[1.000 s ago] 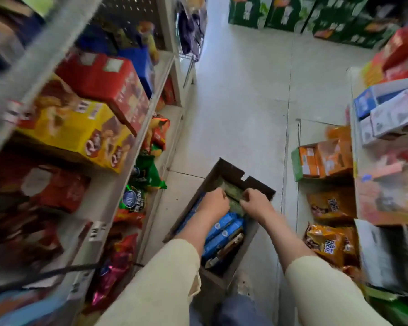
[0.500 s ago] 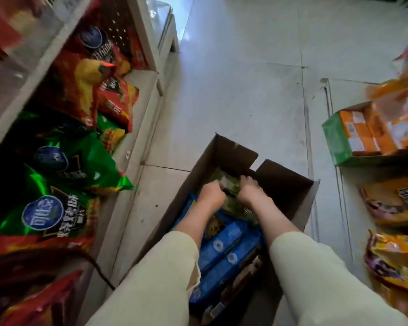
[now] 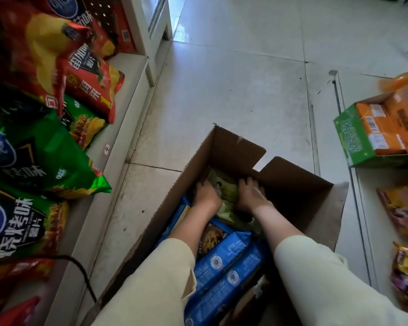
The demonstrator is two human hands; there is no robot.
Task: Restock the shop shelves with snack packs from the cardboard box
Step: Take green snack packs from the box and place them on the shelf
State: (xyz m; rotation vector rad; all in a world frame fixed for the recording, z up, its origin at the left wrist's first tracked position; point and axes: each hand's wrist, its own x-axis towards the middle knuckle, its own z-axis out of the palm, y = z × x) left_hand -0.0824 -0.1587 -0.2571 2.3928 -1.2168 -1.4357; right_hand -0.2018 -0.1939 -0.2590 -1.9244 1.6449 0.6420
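I had both hands down in the cardboard box [image 3: 299, 184] on the floor, at six o'clock from me. My left hand [image 3: 206, 196] and right hand [image 3: 250, 196] were curled round the two sides of a stack of green snack packs [image 3: 225, 190] at the far end, so the lot would lift as one. Nearer me lay blue packs [image 3: 222, 260], untouched. The chip bags [image 3: 45, 158] lined the shelf at nine o'clock; I judged the green packs were bound for a shelf nearby.
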